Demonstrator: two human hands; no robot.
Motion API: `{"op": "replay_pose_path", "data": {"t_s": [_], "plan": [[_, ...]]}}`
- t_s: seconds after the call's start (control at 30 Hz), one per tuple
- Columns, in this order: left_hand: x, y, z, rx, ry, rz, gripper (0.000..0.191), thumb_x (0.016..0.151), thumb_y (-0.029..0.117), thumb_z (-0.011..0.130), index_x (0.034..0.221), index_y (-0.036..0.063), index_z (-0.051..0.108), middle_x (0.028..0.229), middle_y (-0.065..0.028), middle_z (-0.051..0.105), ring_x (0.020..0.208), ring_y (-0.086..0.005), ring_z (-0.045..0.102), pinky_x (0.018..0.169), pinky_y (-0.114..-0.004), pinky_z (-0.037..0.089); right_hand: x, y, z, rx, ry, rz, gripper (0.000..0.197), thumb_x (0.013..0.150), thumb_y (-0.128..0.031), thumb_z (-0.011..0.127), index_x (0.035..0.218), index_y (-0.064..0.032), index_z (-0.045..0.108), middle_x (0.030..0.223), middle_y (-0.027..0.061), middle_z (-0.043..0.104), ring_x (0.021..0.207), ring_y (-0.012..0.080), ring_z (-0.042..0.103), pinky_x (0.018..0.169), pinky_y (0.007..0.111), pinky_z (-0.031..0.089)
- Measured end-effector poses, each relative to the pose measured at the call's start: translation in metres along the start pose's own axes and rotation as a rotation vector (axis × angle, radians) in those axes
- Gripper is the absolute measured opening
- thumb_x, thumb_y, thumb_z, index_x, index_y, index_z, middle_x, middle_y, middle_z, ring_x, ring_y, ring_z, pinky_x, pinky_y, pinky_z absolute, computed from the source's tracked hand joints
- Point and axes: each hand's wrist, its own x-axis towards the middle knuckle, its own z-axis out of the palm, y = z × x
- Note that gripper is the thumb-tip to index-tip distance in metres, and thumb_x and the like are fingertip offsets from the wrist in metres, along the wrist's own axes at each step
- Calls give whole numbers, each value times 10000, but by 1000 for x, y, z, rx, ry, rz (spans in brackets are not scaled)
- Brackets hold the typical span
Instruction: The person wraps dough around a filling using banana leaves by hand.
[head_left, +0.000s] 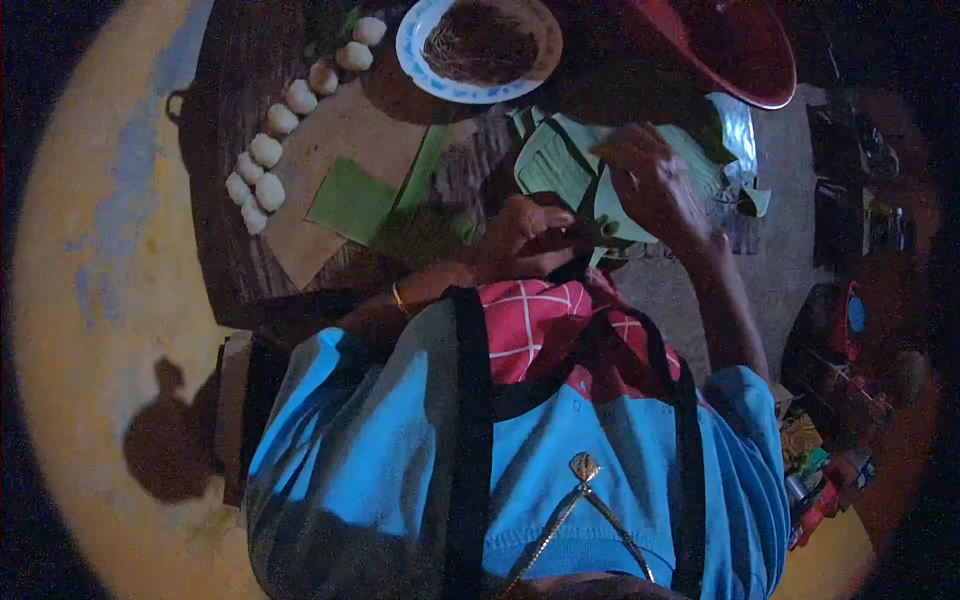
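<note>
Near the front edge of a dark wooden table (225, 262), my left hand (529, 232) has its fingers curled around a piece of green leaf (600, 217), partly in shadow. My right hand (649, 169) is raised just above and to the right of it, fingers bent over the leaf pieces; whether it pinches anything is not clear. Cut banana leaves (555, 154) lie beneath and behind both hands. To the left, a square of green leaf (352, 201) and a narrow leaf strip (421, 169) rest on brown paper (307, 247).
Several pale dough balls (283, 118) form a curved row at the table's left. A white plate with a blue-patterned rim (420, 79) holds dark shredded food (480, 45) at the back. A red basin (776, 82) stands at back right. Mixed items lie on the floor at right.
</note>
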Motion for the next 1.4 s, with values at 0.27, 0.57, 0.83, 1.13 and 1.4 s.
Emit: {"op": "replay_pose_path", "data": {"t_s": [0.27, 0.57, 0.83, 1.13, 1.4], "plan": [[5, 15, 18, -351, 476, -364, 125, 718, 44, 609, 829, -14, 615, 837, -83, 642, 778, -136, 596, 710, -290, 470, 100, 38, 68, 26, 87, 40, 202, 761, -161, 553, 944, -121, 628, 887, 116, 600, 844, 308, 565, 729, 399, 469], [-9, -27, 12, -70, 456, -257, 228, 698, 106, 629, 885, -23, 606, 844, -150, 629, 788, -214, 610, 736, -321, 463, 168, 104, 167, -211, 331, -97, 301, 795, -249, 550, 1070, -129, 569, 982, 119, 605, 910, 323, 571, 738, 404, 476], [-2, 14, -11, -332, 352, -484, 192, 687, 119, 661, 826, -8, 622, 791, -118, 636, 762, -195, 600, 720, -317, 457, 171, 71, 117, -217, 46, 97, 314, 797, -286, 551, 1061, -117, 569, 914, 141, 617, 812, 312, 600, 691, 420, 483], [0, -5, 24, -473, 393, -352, 201, 657, 121, 638, 807, -12, 639, 780, -114, 653, 713, -188, 605, 694, -330, 461, 131, 52, 65, 585, 256, 313, 280, 844, -284, 487, 908, -33, 593, 714, 98, 586, 648, 213, 570, 587, 351, 445], [2, -22, 35, -69, 228, -524, 335, 708, 303, 683, 810, -13, 643, 749, -150, 642, 677, -235, 611, 661, -356, 471, -20, 76, 72, 385, 249, 599, 150, 762, -171, 591, 726, -27, 576, 633, 130, 557, 547, 193, 497, 518, 348, 423]]}}
